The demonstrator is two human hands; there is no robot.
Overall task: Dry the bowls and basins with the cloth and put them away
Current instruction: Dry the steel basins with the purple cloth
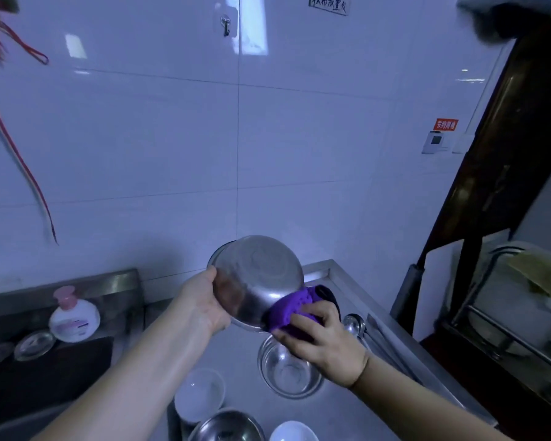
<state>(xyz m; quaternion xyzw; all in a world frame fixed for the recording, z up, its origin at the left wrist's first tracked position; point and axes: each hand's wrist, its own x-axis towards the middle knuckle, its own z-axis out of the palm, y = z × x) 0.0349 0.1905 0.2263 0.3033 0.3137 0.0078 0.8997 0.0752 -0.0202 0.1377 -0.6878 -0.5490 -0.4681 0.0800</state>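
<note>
A white soap bottle (74, 319) with a pink pump cap stands at the left, on a dark ledge, with two small round lids (34, 345) just beside it. A metal hook (226, 25) is stuck high on the white tiled wall (172, 138). A red sign (446, 124) sits above a white switch (435, 142) at the right. A ladle (354, 323) lies on the counter (337, 409) near its right edge.

Your left hand (204, 308) and right hand (323, 340) come up from the bottom of the frame on bare forearms, with no sleeves or gloves in view. A thin dark band, perhaps a hair tie, circles your right wrist at lower right.
</note>
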